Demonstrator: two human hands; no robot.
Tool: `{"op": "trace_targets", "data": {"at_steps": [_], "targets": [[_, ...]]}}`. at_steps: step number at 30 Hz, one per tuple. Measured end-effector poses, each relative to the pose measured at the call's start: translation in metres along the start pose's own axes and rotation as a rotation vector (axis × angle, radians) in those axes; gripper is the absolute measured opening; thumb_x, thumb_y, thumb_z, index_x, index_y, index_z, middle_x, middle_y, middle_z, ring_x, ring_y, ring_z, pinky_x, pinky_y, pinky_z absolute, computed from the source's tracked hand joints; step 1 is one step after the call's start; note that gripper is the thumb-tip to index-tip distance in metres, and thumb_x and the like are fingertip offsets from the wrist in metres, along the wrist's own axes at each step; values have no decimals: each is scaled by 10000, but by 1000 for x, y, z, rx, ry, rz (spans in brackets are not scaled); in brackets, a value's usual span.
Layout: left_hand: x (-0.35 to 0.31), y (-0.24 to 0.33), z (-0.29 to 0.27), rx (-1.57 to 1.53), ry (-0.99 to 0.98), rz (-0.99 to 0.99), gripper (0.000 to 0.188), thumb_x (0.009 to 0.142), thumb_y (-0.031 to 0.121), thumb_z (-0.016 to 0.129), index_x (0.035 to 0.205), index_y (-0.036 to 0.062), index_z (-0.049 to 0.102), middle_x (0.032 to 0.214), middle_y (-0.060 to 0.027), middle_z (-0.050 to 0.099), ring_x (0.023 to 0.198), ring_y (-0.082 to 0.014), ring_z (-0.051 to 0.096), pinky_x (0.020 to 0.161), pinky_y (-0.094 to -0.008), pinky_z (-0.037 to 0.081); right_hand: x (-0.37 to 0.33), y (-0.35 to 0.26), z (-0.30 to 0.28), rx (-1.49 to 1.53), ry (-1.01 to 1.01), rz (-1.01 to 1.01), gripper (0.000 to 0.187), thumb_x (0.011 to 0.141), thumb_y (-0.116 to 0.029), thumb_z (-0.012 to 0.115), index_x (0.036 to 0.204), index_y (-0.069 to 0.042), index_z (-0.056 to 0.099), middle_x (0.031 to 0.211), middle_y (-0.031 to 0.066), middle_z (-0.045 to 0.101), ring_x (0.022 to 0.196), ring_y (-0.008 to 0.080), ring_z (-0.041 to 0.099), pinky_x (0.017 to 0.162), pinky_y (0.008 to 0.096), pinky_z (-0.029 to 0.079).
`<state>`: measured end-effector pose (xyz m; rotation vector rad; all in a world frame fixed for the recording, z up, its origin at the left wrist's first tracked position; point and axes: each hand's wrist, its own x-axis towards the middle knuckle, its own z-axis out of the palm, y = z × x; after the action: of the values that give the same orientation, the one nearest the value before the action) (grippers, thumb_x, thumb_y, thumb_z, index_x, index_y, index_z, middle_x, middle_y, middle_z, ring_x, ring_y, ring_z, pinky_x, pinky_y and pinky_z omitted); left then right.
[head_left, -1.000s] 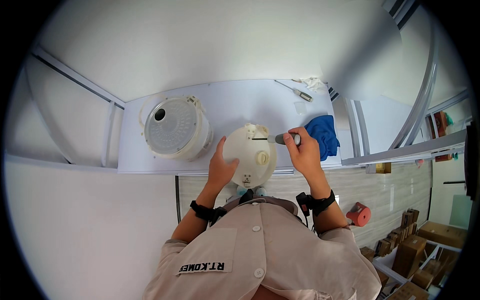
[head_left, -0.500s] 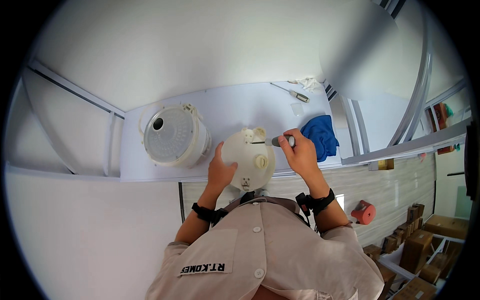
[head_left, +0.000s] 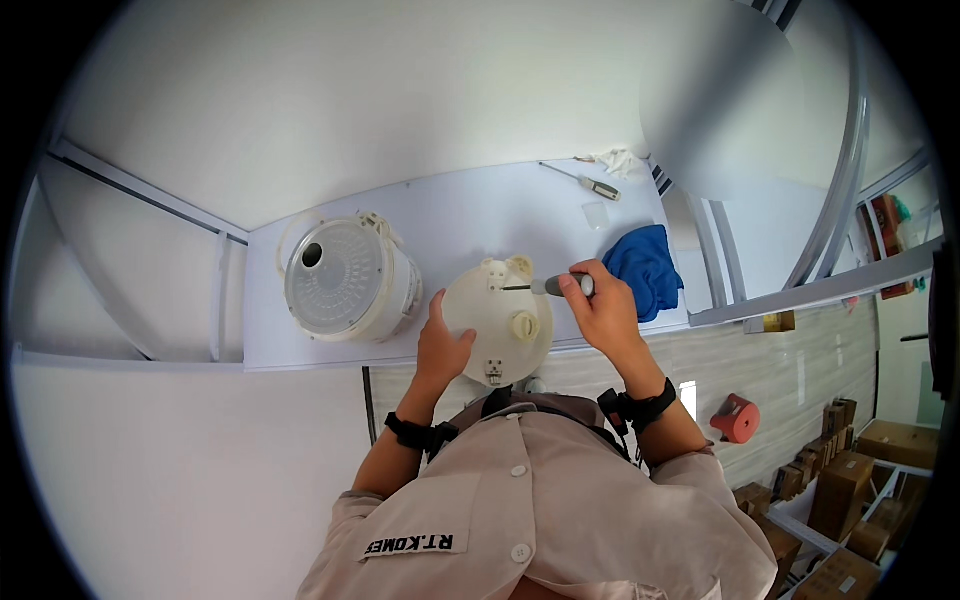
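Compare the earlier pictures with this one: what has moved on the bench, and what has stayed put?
Little changed. The right hand still holds the screwdriver against the round cream lid; the left hand still steadies its edge. The cooker body, blue cloth and spare screwdriver stayed put.

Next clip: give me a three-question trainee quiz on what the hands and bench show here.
1. True or false: the right hand holds a screwdriver with its tip at the round cream lid.
2. What does the left hand touch?
A. the blue cloth
B. the lid's left edge
C. the white cooker body
3. What tool lies unused at the far side of the white bench?

Key: 1 true. 2 B. 3 a second screwdriver.
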<state>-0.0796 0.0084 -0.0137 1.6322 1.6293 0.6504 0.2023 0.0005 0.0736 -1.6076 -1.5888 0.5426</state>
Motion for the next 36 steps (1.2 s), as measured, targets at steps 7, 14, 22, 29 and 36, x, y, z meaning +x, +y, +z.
{"op": "trace_targets", "data": {"at_steps": [7, 14, 22, 29, 36], "targets": [[1, 7, -2, 21, -3, -9, 882, 850, 98, 796, 1593, 40, 326, 1410, -283, 633, 1311, -442, 623, 1100, -481, 496, -1, 2, -1, 20, -7, 18, 307, 1015, -317, 720, 1060, -14, 696, 711, 146, 711, 631, 313, 715, 587, 398, 535], [3, 10, -3, 14, -17, -19, 877, 847, 91, 793, 1589, 36, 329, 1412, -282, 632, 1316, -437, 622, 1107, -480, 492, 4, 3, -7, 10, -45, 23, 322, 1015, -319, 716, 1070, -3, 693, 725, 157, 714, 629, 322, 712, 590, 400, 535], [3, 4, -2, 12, -20, 3, 878, 848, 93, 789, 1591, 23, 327, 1416, -280, 627, 1322, -428, 621, 1115, -473, 486, 3, 4, -5, 49, -12, 9, 326, 1017, -315, 713, 1072, 6, 690, 755, 168, 729, 650, 338, 721, 604, 408, 544], [3, 4, -2, 14, -20, 33, 880, 851, 106, 782, 1597, 33, 322, 1417, -284, 625, 1320, -440, 617, 1106, -481, 490, 4, -2, -5, 63, -13, 12, 297, 1007, -281, 719, 1066, 8, 685, 761, 174, 728, 660, 357, 717, 612, 417, 545], [4, 5, -1, 32, 1, 54, 864, 856, 105, 758, 1599, 49, 322, 1379, -295, 652, 1289, -471, 629, 1083, -504, 505, 7, -1, -5, 25, -28, -35, 266, 983, -261, 732, 1045, -10, 669, 740, 167, 708, 650, 367, 697, 599, 426, 533]]}}
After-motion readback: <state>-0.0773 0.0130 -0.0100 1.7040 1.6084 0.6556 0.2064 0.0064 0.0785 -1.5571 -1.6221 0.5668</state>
